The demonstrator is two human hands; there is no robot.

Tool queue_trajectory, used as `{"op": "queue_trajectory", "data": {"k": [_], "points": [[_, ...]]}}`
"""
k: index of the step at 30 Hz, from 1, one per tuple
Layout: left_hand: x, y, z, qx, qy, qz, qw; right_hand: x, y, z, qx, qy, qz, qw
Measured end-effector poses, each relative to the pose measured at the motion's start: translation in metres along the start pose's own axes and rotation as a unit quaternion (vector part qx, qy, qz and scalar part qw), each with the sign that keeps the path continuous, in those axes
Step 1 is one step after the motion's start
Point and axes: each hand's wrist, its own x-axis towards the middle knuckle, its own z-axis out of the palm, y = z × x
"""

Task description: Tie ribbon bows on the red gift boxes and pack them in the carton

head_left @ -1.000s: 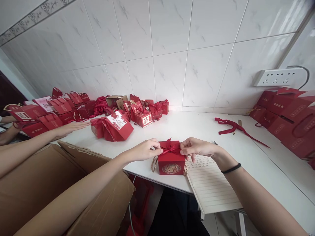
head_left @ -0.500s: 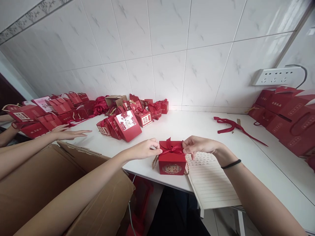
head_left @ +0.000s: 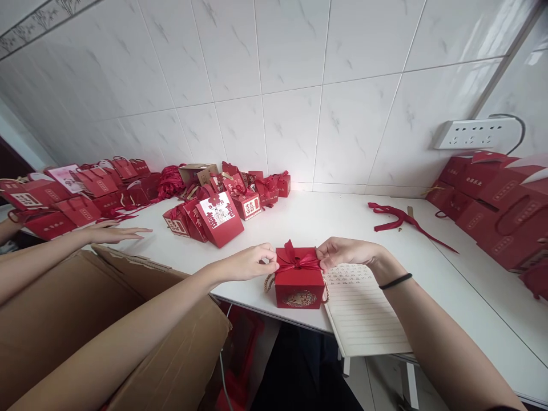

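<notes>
A red gift box (head_left: 298,285) with a gold round pattern on its front stands at the table's front edge. Twisted cord handles hang at both its sides. Across its top a dark red ribbon (head_left: 297,261) is tied in a bow. My left hand (head_left: 252,262) pinches the ribbon at the box's left side. At the right side my right hand (head_left: 342,254) is closed on the other part of the ribbon, thumb and fingers together. An open lined notebook (head_left: 370,319) with handwriting lies just right of the box, partly beneath my right hand.
A cardboard carton (head_left: 184,348) stands open at the front left, beside another person's hand (head_left: 113,233). Red gift boxes (head_left: 220,220) crowd the back left; more red boxes (head_left: 492,200) are stacked right. A loose ribbon (head_left: 400,218) lies on the white table (head_left: 325,217). A power strip (head_left: 473,132) hangs on the wall.
The box leans a little more toward me, so its top shows more and its front less. Both my hands stay at the ribbon. The whole view has shifted slightly.
</notes>
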Motion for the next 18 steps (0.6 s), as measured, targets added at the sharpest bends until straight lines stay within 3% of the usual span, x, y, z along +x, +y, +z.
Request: {"op": "queue_trajectory", "data": {"k": [4, 8, 11, 14, 18], "points": [[-0.001, -0.001, 0.001, 0.029, 0.039, -0.002, 0.999, 0.000, 0.006, -0.005, 0.035, 0.024, 0.007, 0.999], [-0.001, 0.006, 0.001, 0.091, 0.130, 0.018, 0.987, 0.002, 0.009, -0.008, 0.058, 0.100, 0.019, 0.993], [-0.002, 0.013, 0.003, 0.114, 0.175, 0.059, 0.976, 0.005, 0.007, -0.005, 0.075, 0.091, 0.018, 0.993], [-0.004, 0.018, 0.007, 0.117, 0.139, 0.097, 0.979, 0.007, 0.005, -0.002, 0.096, 0.071, 0.006, 0.993], [-0.004, 0.019, 0.009, 0.111, 0.087, 0.107, 0.984, 0.011, 0.005, 0.002, 0.105, 0.127, -0.050, 0.985]]}}
